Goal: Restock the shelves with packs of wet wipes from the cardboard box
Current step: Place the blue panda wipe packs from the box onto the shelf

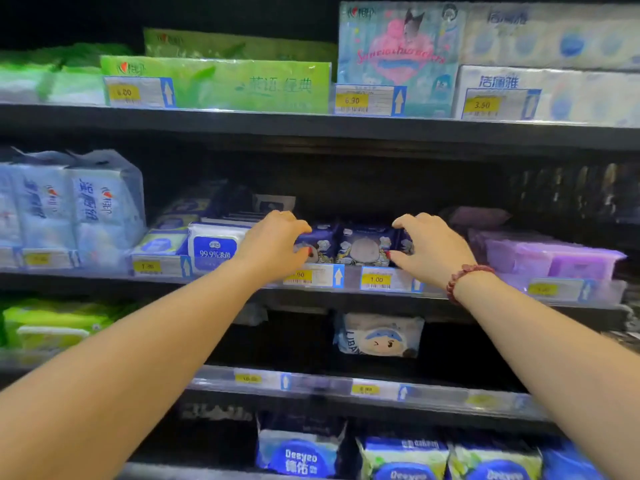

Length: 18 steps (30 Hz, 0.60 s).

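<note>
Head view: the left hand (273, 245) and the right hand (433, 249) are well apart at the centre of the frame. Each is clamped on one end of a short row of dark blue packs of wet wipes (367, 245). On both hands the fingers curl over the tops of the end packs and the thumbs press low on their fronts. The row stands at the front edge of the middle shelf (104, 280). A red beaded bracelet (467, 278) circles the right wrist.

Just below the packs, a yellow price tag (376, 279) reads "1.00". Its neighbour (299, 275), partly hidden by the left wrist, shows ".90". Left of the left hand a white pack (214, 249) carries "99.9%" on a blue label. Right of the right hand lie purple packs (554, 258); their writing is too blurred to read.

On the upper shelf (242, 124) a long green pack (225, 83) bears Chinese characters, and tags there read "6.90" (351, 100) and "3.50" (482, 105). Below centre sits a pale pack with a cartoon face (379, 336). At the bottom of the frame a blue-and-white pack (301, 457) is printed "Deeyeo".
</note>
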Each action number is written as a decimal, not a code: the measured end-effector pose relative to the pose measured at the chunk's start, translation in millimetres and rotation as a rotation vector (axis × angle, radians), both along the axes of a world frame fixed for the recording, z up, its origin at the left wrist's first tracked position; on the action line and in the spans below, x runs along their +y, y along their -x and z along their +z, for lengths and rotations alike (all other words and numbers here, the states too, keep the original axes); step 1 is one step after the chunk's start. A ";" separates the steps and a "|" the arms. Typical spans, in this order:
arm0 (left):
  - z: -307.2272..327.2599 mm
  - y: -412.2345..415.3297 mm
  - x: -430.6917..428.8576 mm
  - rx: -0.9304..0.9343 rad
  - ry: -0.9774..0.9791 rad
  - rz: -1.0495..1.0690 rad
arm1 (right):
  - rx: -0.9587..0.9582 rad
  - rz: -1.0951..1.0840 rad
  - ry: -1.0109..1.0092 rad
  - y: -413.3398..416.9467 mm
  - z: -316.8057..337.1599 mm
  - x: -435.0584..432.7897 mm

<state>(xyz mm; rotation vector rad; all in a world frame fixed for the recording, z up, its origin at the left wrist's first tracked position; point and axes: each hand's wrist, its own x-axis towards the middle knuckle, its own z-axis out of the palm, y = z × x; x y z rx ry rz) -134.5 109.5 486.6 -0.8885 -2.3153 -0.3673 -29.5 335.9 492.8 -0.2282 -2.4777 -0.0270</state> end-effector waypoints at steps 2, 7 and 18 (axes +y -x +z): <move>-7.4 -22.5 -12.3 0.043 0.057 -0.013 | 0.039 0.049 -0.026 -26.4 -13.0 -8.2; -35.2 -76.6 -46.9 0.052 0.087 -0.058 | 0.046 0.146 -0.015 -87.0 -64.1 -31.5; -170.0 -171.8 -104.0 -0.132 0.028 -0.094 | -0.317 0.069 0.118 -180.5 -217.9 -84.5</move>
